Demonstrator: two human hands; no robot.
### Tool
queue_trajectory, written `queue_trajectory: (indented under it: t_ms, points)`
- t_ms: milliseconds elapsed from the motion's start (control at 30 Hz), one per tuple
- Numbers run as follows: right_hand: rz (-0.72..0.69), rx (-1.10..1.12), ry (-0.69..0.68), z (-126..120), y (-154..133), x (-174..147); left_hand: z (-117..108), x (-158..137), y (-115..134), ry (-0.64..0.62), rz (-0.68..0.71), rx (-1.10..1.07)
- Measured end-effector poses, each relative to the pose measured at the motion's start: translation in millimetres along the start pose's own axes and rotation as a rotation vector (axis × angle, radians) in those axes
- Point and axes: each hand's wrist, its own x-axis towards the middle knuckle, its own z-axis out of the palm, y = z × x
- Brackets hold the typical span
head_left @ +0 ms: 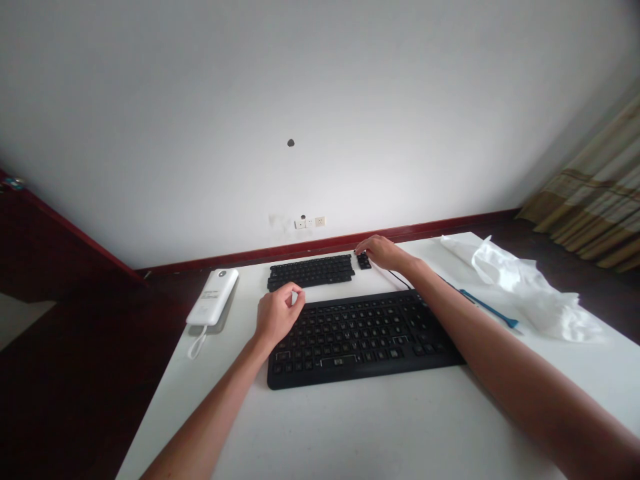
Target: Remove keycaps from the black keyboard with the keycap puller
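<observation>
A black keyboard (345, 343) lies on the white table with its keycaps off and the key sockets bare. Over its upper left corner is my left hand (280, 312), thumb and fingers curled together; anything inside them is hidden. Behind the keyboard, loose black keycaps (313, 270) are laid out in rows. My right hand (384, 252) reaches across the keyboard to a small separate group of keycaps (364, 261) at the right end of those rows. Its fingertips are pinched at a small dark piece that looks like a keycap.
A white power bank (214, 297) with a wrist loop lies at the table's left. To the right are a blue pry tool (490, 309) and a crumpled white plastic bag (525, 280). A black cable (400, 278) runs behind the keyboard. The wall (310, 80) stands beyond the table.
</observation>
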Motion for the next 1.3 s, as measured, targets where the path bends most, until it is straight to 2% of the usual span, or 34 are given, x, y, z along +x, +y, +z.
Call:
queue_trajectory:
  t_ms: [300, 500, 700, 867, 967, 1067, 1300]
  points:
    - [0.01, 0.004, 0.039, -1, -2, -1, 2, 1, -2, 0.005, 0.006, 0.019]
    - [0.216, -0.014, 0.108, -3, -12, -5, 1, 1, -1, 0.0, 0.004, 0.008]
    - [0.241, 0.011, 0.119, -23, -12, -4, 0, 1, 1, -0.004, -0.004, 0.002]
    - [0.235, -0.028, -0.007, -48, -6, 18, -2, 1, 3, -0.012, -0.015, -0.004]
    - [0.249, -0.04, -0.106, -54, -5, 33, -2, 0, 3, -0.012, -0.021, -0.006]
    - [0.246, -0.035, -0.155, -49, -4, 40, -1, 1, 2, -0.007, -0.018, -0.015]
    - [0.213, -0.018, -0.133, -33, 1, 37, 1, 1, 0, -0.012, -0.011, -0.016]
